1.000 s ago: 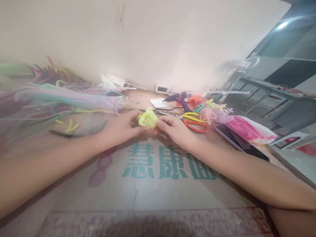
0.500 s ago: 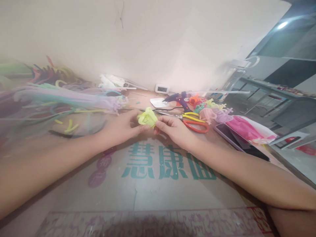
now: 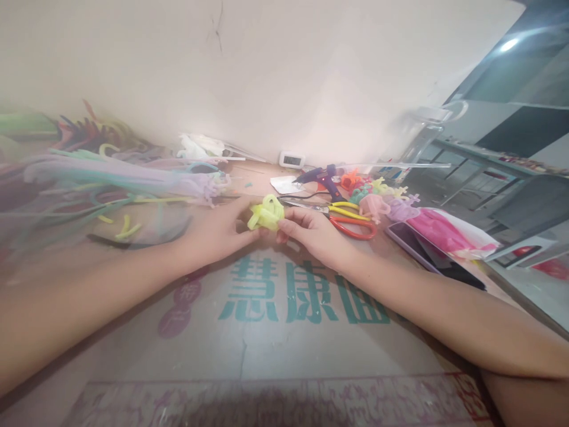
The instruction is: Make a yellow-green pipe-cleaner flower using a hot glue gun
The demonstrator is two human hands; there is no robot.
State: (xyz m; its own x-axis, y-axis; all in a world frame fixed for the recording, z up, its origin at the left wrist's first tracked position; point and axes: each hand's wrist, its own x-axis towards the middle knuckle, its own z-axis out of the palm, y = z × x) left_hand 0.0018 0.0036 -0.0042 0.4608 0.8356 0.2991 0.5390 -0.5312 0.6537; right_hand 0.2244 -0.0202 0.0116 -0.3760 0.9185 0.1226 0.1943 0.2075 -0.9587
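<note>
A yellow-green pipe-cleaner flower (image 3: 267, 213), made of looped fuzzy stems, is held up between my two hands over the table. My left hand (image 3: 229, 228) grips its left side, thumb in front and the other fingers mostly hidden behind. On the right side, my right hand (image 3: 306, 230) pinches it between thumb and fingertips. Just beyond my right hand lie scissors (image 3: 351, 218) with one yellow and one red handle, blades pointing left. A purple hot glue gun (image 3: 322, 179) rests behind them, its nozzle over a white paper piece (image 3: 285, 185).
Bundles of pastel pipe cleaners (image 3: 133, 175) spread over the left side. Finished-looking fuzzy shapes (image 3: 373, 204) cluster at right, beside a phone (image 3: 433, 255) and a pink packet (image 3: 448, 231). A small digital display (image 3: 292, 159) stands against the wall. Printed sheeting (image 3: 200, 356) covers the table.
The yellow-green flower has turned in my fingers, so a loop now stands on top and its side shows. My left thumb has shifted slightly; the arms stay in place.
</note>
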